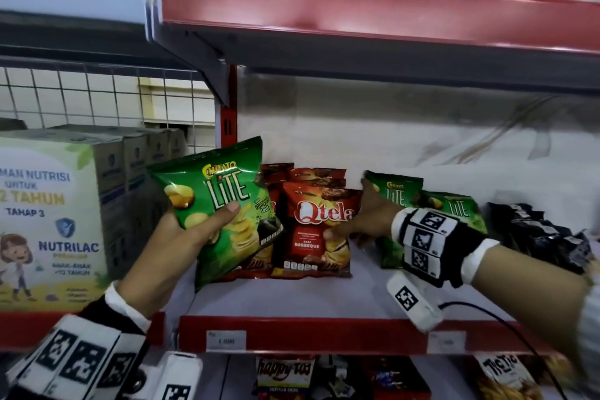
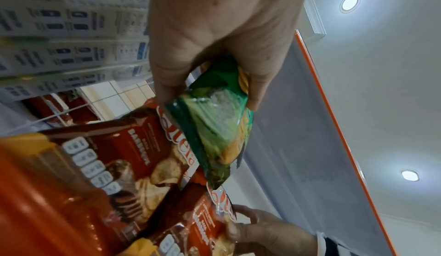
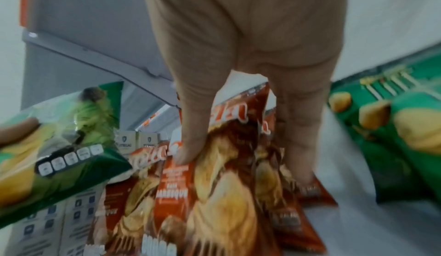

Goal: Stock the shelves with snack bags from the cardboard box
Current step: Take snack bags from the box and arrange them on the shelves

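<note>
A green Chitato Lite bag is gripped by the left hand at centre left of the head view, thumb across its front, tilted, held in front of the shelf. A red Qtela bag at frame centre is pinched by the right hand, thumb on its front, fingers behind; more Qtela bags are stacked behind it. Two more green Lite bags are seen leaning to the right of the right hand, dark bags further right. Bare shelf floor is left in front of the bags, up to the red front edge. Nutrilac boxes are ranged at the left.
</note>
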